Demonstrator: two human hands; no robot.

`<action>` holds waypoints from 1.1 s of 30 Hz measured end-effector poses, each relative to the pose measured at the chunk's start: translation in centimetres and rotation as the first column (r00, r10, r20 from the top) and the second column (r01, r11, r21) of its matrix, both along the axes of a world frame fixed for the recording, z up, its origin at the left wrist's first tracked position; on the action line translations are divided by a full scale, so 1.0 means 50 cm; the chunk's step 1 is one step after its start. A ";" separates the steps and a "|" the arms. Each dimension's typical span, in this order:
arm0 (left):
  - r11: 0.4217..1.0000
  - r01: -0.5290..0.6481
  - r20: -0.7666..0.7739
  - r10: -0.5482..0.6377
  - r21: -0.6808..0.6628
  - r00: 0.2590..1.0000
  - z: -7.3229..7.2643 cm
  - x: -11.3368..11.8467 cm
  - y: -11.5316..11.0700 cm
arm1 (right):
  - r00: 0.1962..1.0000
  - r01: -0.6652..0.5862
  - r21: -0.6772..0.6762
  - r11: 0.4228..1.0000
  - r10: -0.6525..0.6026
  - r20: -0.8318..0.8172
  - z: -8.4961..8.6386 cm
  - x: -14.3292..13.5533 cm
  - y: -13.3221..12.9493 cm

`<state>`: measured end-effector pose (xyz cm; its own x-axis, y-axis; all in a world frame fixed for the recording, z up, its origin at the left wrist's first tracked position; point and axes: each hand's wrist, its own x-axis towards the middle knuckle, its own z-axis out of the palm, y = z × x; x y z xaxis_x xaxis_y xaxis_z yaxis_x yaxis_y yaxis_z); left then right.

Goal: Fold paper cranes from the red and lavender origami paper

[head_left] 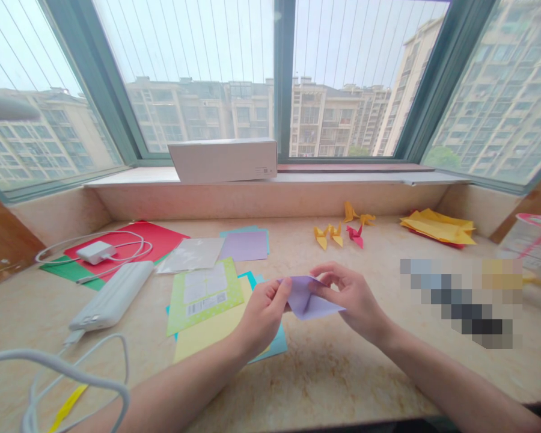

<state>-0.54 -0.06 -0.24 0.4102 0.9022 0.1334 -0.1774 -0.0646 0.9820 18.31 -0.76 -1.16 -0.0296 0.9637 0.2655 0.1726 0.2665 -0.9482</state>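
A sheet of purple origami paper (313, 300), partly folded, is held up between my two hands above the counter. My left hand (270, 300) pinches its left edge, thumb on top. At the upper right, the fingers and thumb of my right hand (347, 288) grip the paper's other side. One corner of the paper points down toward the right. Beneath and left of my left hand lie a pale yellow sheet (207, 334) and a green-patterned paper packet (205, 294). Several small folded paper cranes (336, 234), yellow and red, stand beyond my right hand.
Purple sheets (246, 245), a clear plastic sleeve (193, 254) and red paper (162, 234) lie at left, near a white power bank (112, 294), charger (96, 252) and looping cable (85, 367). Yellow papers (439, 225) sit back right. A white box (223, 161) rests on the windowsill.
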 end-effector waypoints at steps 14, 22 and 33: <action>0.969 0.054 -0.266 0.013 0.242 0.964 -0.004 -0.009 -0.007 | 0.996 -0.073 -0.120 0.990 0.078 0.036 -0.004 0.011 0.013; 0.970 0.044 -0.228 0.011 0.238 0.974 0.017 -0.011 -0.007 | 0.990 -0.137 -0.135 0.981 0.129 -0.065 -0.002 0.014 0.013; 0.996 0.008 -0.120 0.004 0.092 0.993 0.003 -0.008 0.006 | 0.979 -0.140 -0.021 0.990 0.141 0.145 0.009 0.021 0.003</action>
<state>-0.94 0.22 -0.08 0.4302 0.8874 0.1656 -0.0586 -0.1556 0.9861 19.36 -0.63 -0.69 -0.2025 0.9498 0.2384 0.2707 0.2882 -0.9185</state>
